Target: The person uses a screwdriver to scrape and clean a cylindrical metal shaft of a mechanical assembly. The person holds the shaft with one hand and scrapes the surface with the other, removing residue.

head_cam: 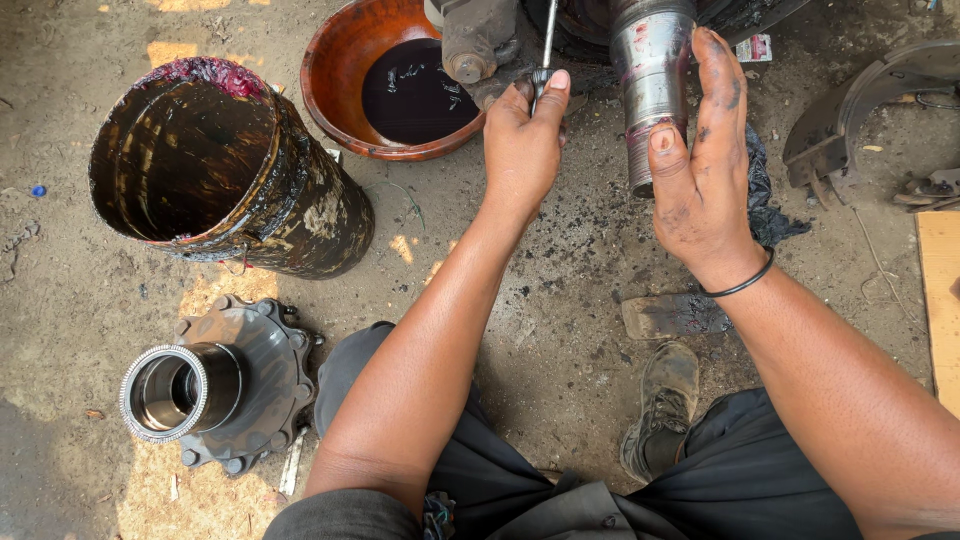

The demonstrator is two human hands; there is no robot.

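I press my open right hand flat on the metal axle end. Left of the axle, my left hand pinches a thin rod. Next I think it needs steady aim

Bare forearms; thin black band on right wrist; grease-smeared right hand; dark trousers; worn dirty shoe.

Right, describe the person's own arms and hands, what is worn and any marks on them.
Both forearms are bare, with no sleeves or gloves. The right hand has black grease smears on the fingers and palm, and a thin black band circles its wrist. The left hand wears nothing and looks cleaner.
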